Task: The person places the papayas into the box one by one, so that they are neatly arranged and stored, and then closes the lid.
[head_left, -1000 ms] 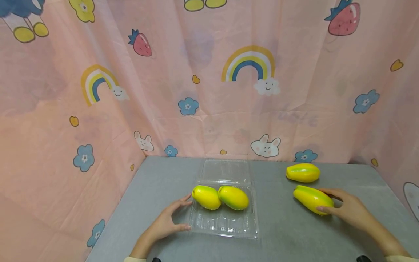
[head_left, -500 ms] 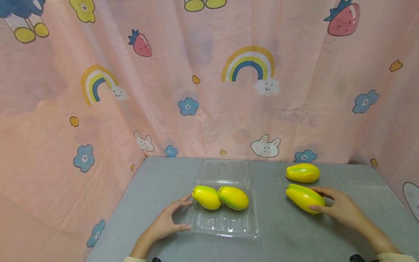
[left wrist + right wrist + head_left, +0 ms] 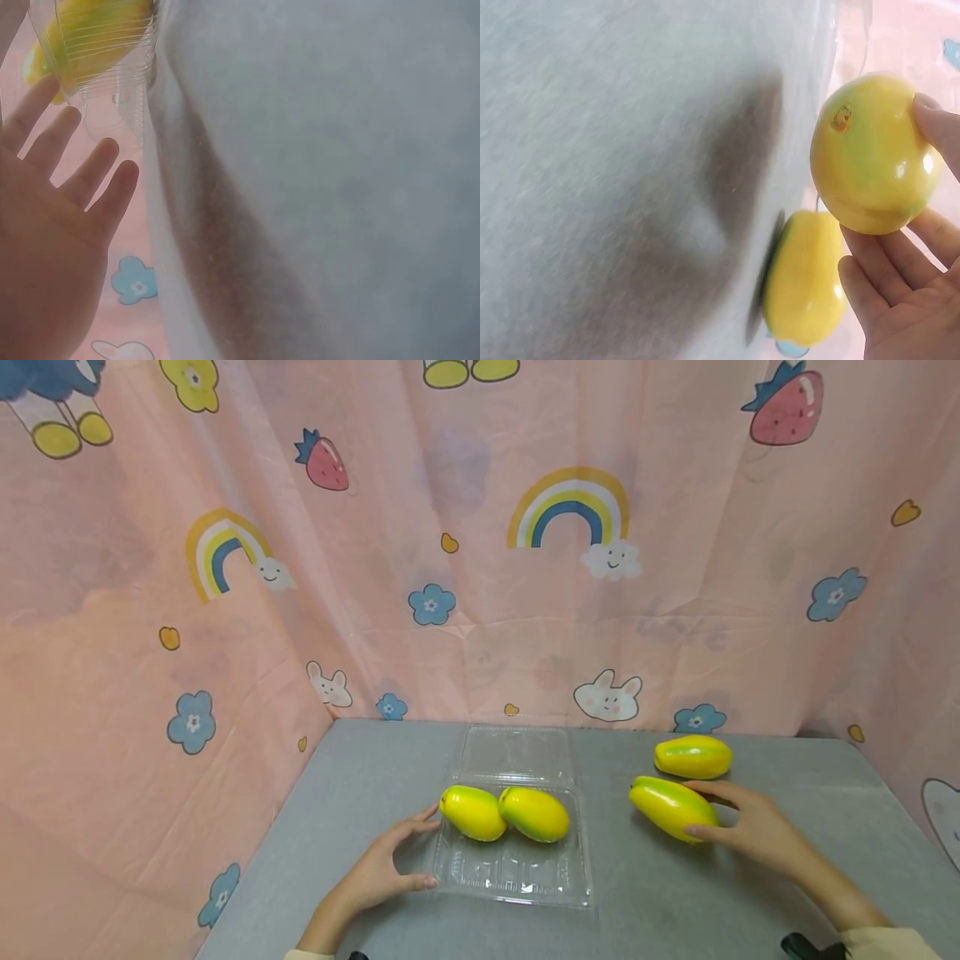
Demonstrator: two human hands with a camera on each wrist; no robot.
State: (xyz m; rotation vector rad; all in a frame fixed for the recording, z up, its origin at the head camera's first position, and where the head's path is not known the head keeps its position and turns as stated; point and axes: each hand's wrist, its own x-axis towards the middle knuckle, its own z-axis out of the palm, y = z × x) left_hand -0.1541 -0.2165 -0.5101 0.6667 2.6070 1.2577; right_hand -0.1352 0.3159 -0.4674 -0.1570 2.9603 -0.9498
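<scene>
My right hand [image 3: 757, 831] grips a yellow-green papaya [image 3: 671, 808] between thumb and fingers, right of the container. In the right wrist view the held papaya [image 3: 877, 154] is seen end-on, above the table with a shadow beside it. My left hand [image 3: 382, 868] has its fingers spread at the left edge of a clear plastic clamshell box [image 3: 517, 877]. The left wrist view shows that hand [image 3: 60, 217] with fingers extended, fingertips right at the ribbed clear wall. Two yellow-green papayas, a left one [image 3: 472, 812] and a right one [image 3: 535, 814], lie in the back half of the box's base.
Another papaya [image 3: 693, 757] lies on the grey table [image 3: 637, 910], behind the held one. The box's raised clear lid [image 3: 516, 753] lies back toward the pink printed curtain [image 3: 480, 635] that closes off the table's back and sides.
My right hand has moved left with the papaya, toward the clear box. The left hand, the box and the other papayas have stayed in place.
</scene>
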